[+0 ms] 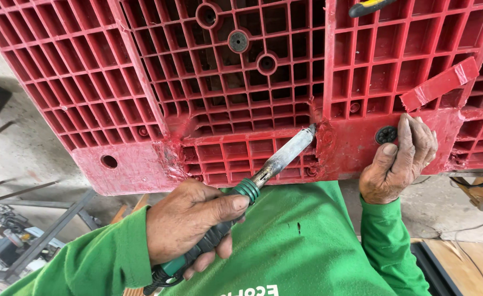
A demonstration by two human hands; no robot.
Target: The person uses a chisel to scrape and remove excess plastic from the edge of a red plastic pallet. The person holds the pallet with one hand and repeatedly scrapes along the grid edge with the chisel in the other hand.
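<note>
Hot iron tip laid against a cracked red pallet.

Left hand (189, 225) wrapped tight round a soldering iron (252, 183), tip toward 1 o'clock on the red plastic pallet (225, 93) seam; cord cut off below. Right hand (398, 161) at 3 o'clock, fingers loosely curled against the pallet edge, perhaps pinching it. Loose red plastic strip (439, 83) above; yellow-handled tool (367, 6) cropped at 12 o'clock.

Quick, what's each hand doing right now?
Left hand: closed around the soldering iron, tip at the crack in the red pallet.
Right hand: empty, fingers pressed on the pallet's edge.
</note>
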